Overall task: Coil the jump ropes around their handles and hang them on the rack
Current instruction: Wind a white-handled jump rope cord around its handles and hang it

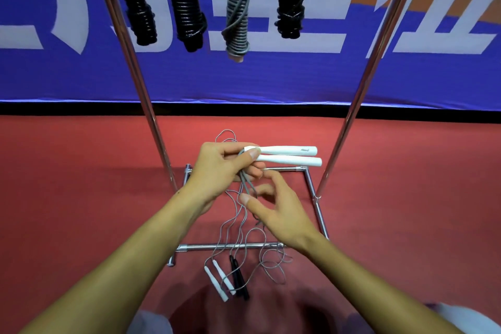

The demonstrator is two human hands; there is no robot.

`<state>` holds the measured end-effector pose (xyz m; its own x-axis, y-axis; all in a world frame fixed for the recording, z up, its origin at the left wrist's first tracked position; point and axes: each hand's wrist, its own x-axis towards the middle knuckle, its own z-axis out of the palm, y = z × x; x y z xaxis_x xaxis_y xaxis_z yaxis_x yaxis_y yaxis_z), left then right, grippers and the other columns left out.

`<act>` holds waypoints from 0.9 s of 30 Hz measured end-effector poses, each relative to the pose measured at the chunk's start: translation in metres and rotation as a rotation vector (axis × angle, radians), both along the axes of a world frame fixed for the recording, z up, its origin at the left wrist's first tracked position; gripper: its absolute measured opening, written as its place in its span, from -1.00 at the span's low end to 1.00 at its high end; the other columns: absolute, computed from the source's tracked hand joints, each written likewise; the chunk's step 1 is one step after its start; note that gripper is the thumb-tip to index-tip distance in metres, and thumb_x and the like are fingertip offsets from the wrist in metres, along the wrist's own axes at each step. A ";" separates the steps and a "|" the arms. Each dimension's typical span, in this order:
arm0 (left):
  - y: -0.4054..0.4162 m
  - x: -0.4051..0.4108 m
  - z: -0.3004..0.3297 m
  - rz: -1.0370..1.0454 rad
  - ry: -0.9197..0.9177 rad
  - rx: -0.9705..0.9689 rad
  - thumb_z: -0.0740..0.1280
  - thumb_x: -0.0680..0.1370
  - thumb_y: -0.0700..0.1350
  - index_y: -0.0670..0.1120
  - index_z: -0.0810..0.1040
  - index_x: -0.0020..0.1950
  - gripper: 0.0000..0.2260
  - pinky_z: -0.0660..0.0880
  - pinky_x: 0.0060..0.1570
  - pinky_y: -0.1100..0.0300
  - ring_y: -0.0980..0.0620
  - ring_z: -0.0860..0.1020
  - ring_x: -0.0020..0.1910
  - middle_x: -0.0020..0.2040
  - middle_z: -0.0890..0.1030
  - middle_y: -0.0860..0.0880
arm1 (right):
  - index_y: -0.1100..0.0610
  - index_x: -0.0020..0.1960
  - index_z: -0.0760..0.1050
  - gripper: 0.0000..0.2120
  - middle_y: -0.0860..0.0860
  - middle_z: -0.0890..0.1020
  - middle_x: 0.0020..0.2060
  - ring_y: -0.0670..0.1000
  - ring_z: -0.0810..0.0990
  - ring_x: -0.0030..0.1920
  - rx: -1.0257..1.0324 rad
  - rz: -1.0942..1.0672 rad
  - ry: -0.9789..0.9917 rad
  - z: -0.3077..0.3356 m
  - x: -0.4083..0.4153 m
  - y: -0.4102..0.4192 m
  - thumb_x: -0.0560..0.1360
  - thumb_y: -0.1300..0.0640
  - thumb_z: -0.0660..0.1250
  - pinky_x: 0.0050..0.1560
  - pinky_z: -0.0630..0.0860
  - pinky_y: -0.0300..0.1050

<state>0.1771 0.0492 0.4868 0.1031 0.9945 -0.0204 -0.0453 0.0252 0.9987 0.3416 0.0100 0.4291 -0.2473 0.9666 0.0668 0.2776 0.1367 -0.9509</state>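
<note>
The left hand (219, 168) grasps two white handles (287, 155) side by side, seemingly as a core for winding, while the right hand (273, 209) pinches their grey cord (245, 184) just below; four coiled ropes (238, 8) hang on the far rack (360, 95), and three handles (227, 279) lie near.

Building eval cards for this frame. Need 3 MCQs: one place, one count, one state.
1. Where do the spare white handles lie?
A. on the floor by the rack base
B. on the rack's top bar
C. in the right hand

2. How many coiled ropes hang on the rack?
A. two
B. four
C. six

3. What is the left hand doing?
A. resting open
B. gripping two white handles
C. holding a black handle

Answers: 1 A, they lie on the red floor beside black handles. 2 B, three black, one grey coil. 3 B, held handles lie side by side.
</note>
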 end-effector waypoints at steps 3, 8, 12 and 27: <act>0.003 -0.004 -0.002 0.048 0.033 0.036 0.43 0.61 -0.29 -0.28 0.69 0.16 -0.85 0.67 -0.12 0.16 -0.08 0.75 -0.19 -0.12 0.74 -0.28 | -0.07 0.22 0.44 -0.68 -0.03 0.62 -0.33 -0.05 0.54 -0.32 -0.055 -0.022 0.083 0.002 0.000 0.002 0.56 0.06 0.49 -0.20 0.50 -0.06; 0.006 -0.016 -0.005 0.072 0.144 0.105 0.44 0.61 -0.30 -0.25 0.72 0.15 -0.85 0.67 -0.09 0.19 -0.08 0.75 -0.15 -0.13 0.76 -0.23 | -0.10 0.17 0.51 -0.76 -0.07 0.60 -0.29 -0.10 0.50 -0.35 0.192 -0.083 -0.095 0.018 0.025 0.007 0.56 0.02 0.49 -0.23 0.49 -0.08; 0.002 -0.015 -0.005 0.018 0.243 0.178 0.46 0.60 -0.30 -0.20 0.75 0.12 -0.87 0.62 -0.09 0.27 0.02 0.75 -0.14 -0.12 0.77 -0.15 | 0.00 0.10 0.64 -0.89 -0.15 0.67 -0.12 -0.11 0.61 -0.17 0.481 -0.053 -0.313 0.033 0.048 0.011 0.58 0.05 0.48 -0.11 0.53 -0.16; -0.008 -0.007 0.002 -0.470 0.443 0.211 0.46 0.62 -0.23 -0.09 0.78 0.12 -0.86 0.55 -0.12 0.17 0.06 0.59 -0.26 -0.22 0.69 -0.17 | 0.09 -0.04 0.73 -0.96 -0.02 0.72 -0.25 0.00 0.62 -0.30 0.059 0.183 -0.125 0.060 0.097 0.022 0.53 0.20 0.53 -0.26 0.54 -0.03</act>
